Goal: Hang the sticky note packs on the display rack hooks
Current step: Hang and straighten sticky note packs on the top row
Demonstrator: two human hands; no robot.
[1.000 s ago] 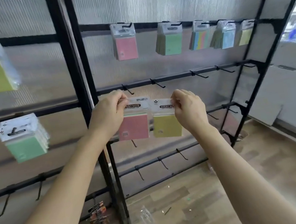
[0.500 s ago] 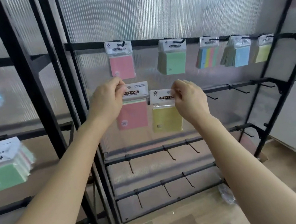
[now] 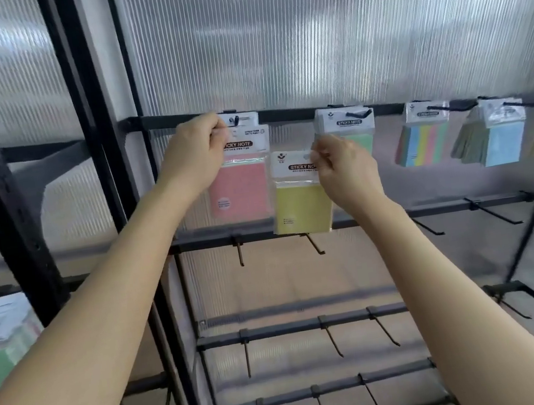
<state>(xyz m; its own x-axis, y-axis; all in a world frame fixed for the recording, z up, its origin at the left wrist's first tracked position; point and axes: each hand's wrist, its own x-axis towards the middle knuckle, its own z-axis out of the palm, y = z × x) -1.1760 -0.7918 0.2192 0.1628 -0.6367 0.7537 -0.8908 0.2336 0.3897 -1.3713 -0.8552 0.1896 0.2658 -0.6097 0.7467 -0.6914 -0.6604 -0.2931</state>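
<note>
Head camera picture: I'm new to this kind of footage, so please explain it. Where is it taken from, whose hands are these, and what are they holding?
No machine here: a person wears the camera on the head, looking forward at their work. Before them stands a black display rack with hooks. The left hand pinches a pink sticky note pack by its card top, up at the top rail. The right hand pinches a yellow pack slightly lower. A green pack and a striped pack already hang further right.
</note>
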